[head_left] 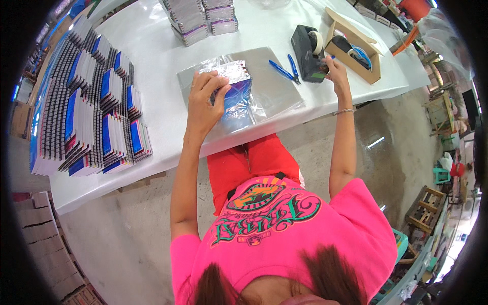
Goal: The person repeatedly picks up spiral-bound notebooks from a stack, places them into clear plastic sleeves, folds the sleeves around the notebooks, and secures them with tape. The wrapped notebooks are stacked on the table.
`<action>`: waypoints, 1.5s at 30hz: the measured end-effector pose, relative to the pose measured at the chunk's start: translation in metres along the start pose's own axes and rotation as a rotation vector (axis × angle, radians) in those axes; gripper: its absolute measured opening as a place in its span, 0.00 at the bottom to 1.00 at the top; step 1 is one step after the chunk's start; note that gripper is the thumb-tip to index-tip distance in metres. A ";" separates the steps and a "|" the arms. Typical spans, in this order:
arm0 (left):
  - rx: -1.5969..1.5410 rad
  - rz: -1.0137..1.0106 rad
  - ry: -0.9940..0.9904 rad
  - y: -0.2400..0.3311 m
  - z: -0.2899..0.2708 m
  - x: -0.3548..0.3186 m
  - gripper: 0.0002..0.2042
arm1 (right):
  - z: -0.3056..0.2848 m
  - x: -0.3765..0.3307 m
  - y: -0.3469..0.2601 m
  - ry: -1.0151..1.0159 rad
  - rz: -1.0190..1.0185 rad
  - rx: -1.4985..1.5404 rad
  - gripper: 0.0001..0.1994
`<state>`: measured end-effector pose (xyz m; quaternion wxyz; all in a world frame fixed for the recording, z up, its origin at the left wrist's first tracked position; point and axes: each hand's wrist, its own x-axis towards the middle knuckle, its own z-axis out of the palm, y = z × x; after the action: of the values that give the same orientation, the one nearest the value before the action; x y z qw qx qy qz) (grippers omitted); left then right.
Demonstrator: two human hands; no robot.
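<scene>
My left hand (206,99) is closed on a notebook bundle (238,99) wrapped in clear plastic, its fingers bent over the film at the bundle's left side. Blue covers show through the shiny wrap. Beneath it lies a stack of clear plastic sheets (277,86). Over at the right, my right hand (336,73) pinches at the cutting end of a black tape dispenser (307,58), which carries a roll of tape (316,43). The strip between the fingertips is too small to see clearly. Blue-handled nippers (287,71) lie between the sheets and the dispenser.
Tall rows of spiral-bound notebooks (73,107) cover the table's left end. More bundled notebooks (195,20) stand at the far side. An open cardboard box (368,71) holding a black item and blue cord sits beyond my right hand. The white table's (168,152) near edge runs before me.
</scene>
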<state>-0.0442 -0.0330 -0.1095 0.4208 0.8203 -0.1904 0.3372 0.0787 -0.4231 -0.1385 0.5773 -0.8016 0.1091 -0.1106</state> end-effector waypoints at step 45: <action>0.080 0.113 0.145 0.004 0.020 -0.006 0.05 | 0.152 -0.168 -0.129 -0.486 -0.067 0.272 0.13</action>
<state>-0.0429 -0.0516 -0.1205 0.3807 0.7979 -0.1916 0.4262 -0.0291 -0.1953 -0.0713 0.6850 -0.7229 -0.0748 0.0521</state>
